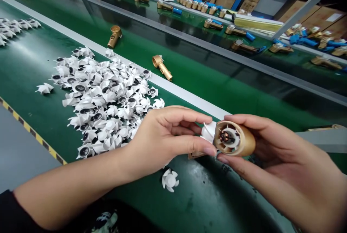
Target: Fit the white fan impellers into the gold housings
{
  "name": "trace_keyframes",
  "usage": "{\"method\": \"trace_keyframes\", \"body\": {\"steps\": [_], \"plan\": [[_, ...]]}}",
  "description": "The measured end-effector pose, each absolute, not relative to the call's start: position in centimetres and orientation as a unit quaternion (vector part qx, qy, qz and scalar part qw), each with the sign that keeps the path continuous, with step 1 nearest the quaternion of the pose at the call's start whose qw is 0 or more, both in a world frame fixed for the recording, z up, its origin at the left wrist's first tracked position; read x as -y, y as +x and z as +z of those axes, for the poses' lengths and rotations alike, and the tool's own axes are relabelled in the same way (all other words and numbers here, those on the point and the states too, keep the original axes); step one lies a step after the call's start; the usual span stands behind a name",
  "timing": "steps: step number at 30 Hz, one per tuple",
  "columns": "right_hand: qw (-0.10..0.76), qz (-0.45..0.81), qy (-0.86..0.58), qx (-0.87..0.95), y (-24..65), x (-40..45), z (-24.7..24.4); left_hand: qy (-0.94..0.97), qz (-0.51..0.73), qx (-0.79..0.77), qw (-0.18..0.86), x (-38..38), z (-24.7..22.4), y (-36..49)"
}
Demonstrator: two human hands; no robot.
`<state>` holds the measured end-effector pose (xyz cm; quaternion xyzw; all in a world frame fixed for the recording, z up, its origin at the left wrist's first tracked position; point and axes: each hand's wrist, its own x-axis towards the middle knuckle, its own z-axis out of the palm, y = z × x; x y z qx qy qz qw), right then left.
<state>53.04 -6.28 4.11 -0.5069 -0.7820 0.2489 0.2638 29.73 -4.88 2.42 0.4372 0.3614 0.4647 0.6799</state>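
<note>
Over a green conveyor belt (195,204), both forearms reach inward. A heap of white plastic fans (103,102) lies to the left, with one loose fan (170,180) below it. The left hand (168,139) pinches a fan (208,132) against the open end of a gold tube (242,142), which the right hand (271,153) cradles with curled fingers.

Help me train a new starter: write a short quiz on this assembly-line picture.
1. Which hand holds the gold housing with its open end facing the camera, left or right?
2. True or false: the heap of white fan impellers lies on the green conveyor belt.
3. How many loose gold housings lie just beyond the grey rail, before the next rail?

Key: 1. The right hand. 2. True. 3. Two.
</note>
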Motion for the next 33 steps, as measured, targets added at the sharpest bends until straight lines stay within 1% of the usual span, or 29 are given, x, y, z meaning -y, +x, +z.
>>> {"method": "trace_keyframes", "body": {"steps": [4, 11, 13, 18, 21, 23, 24, 25, 26, 28, 30, 31, 33], "plan": [[0.253, 0.177, -0.493, 0.813, 52.7, 6.5, 4.4, 0.488, 0.476, -0.379, 0.626, 4.8, 2.6, 29.7], [0.243, 0.151, -0.455, 0.844, 52.4, 6.2, 4.4, 0.486, 0.472, -0.388, 0.625, 4.8, 2.8, 29.9], [0.235, 0.134, -0.452, 0.85, 52.3, 6.3, 4.4, 0.473, 0.472, -0.384, 0.637, 4.9, 2.8, 29.9], [0.191, 0.067, -0.45, 0.87, 51.9, 7.3, 4.5, 0.393, 0.447, -0.346, 0.725, 5.3, 2.1, 30.0], [0.15, 0.041, -0.432, 0.888, 51.5, 7.6, 4.6, 0.382, 0.418, -0.343, 0.749, 5.4, 1.7, 30.1], [0.156, 0.05, -0.411, 0.897, 51.3, 7.3, 4.8, 0.4, 0.401, -0.342, 0.75, 5.2, 1.8, 29.9], [0.167, 0.062, -0.407, 0.896, 51.4, 6.9, 4.9, 0.425, 0.401, -0.352, 0.731, 5.0, 2.1, 29.6], [0.185, 0.064, -0.414, 0.889, 51.5, 6.2, 5.1, 0.463, 0.413, -0.374, 0.69, 4.7, 2.4, 29.3], [0.201, 0.054, -0.438, 0.874, 51.7, 5.1, 5.2, 0.514, 0.43, -0.408, 0.619, 4.4, 2.8, 28.8], [0.191, -0.002, -0.533, 0.824, 52.7, 2.2, 5.1, 0.636, 0.442, -0.486, 0.405, 3.7, 3.3, 27.9], [0.115, -0.055, -0.629, 0.766, 54.4, -1.4, 4.5, 0.73, 0.371, -0.538, 0.202, 3.2, 3.5, 27.2], [0.087, -0.049, -0.645, 0.758, 55.3, -3.3, 4.0, 0.76, 0.305, -0.556, 0.14, 3.1, 3.4, 27.0], [0.069, -0.048, -0.67, 0.738, 57.2, -6.2, 2.9, 0.792, 0.157, -0.582, 0.095, 3.2, 3.2, 26.9]]}}
